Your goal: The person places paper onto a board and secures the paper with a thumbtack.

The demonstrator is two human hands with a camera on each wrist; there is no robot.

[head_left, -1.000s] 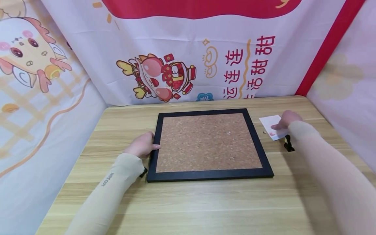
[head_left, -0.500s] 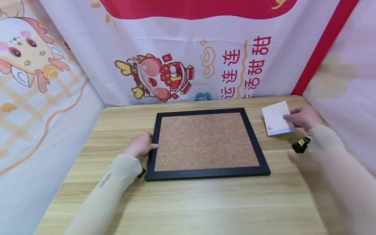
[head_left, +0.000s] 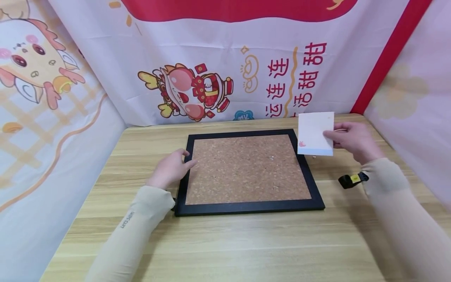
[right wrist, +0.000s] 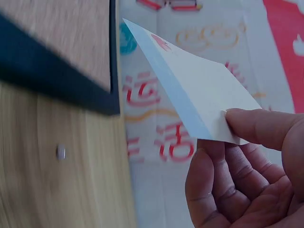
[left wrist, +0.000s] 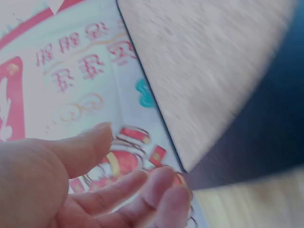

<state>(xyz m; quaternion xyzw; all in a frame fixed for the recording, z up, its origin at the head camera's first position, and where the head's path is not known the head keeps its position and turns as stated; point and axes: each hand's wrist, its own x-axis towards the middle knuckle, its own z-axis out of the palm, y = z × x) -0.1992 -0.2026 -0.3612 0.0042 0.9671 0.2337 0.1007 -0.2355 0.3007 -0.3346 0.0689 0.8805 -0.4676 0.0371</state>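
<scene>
A cork board (head_left: pixel 246 168) in a black frame (head_left: pixel 250 208) lies flat on the wooden table. My right hand (head_left: pixel 356 141) pinches a white card (head_left: pixel 314 131) by its right edge, thumb in front, above the table beside the board's upper right corner. The card (right wrist: pixel 190 90) has a blue strip along one edge and a small pink print. At the board's left edge is my left hand (head_left: pixel 171 168), thumb and fingers apart, holding nothing; whether it touches the frame cannot be told. In the left wrist view the left hand (left wrist: pixel 104 190) has its fingers spread and loosely bent.
A small shiny piece (right wrist: pixel 61 152) lies on the table (right wrist: pixel 42 190) just right of the board. A printed cloth (head_left: pixel 211 39) hangs behind the table, and more printed cloth stands at the left and right sides.
The card has been lifted off the table and carried left, turning upright, toward the board's upper right corner. My left hand has loosened from the frame's left edge, its thumb moving away from it.
</scene>
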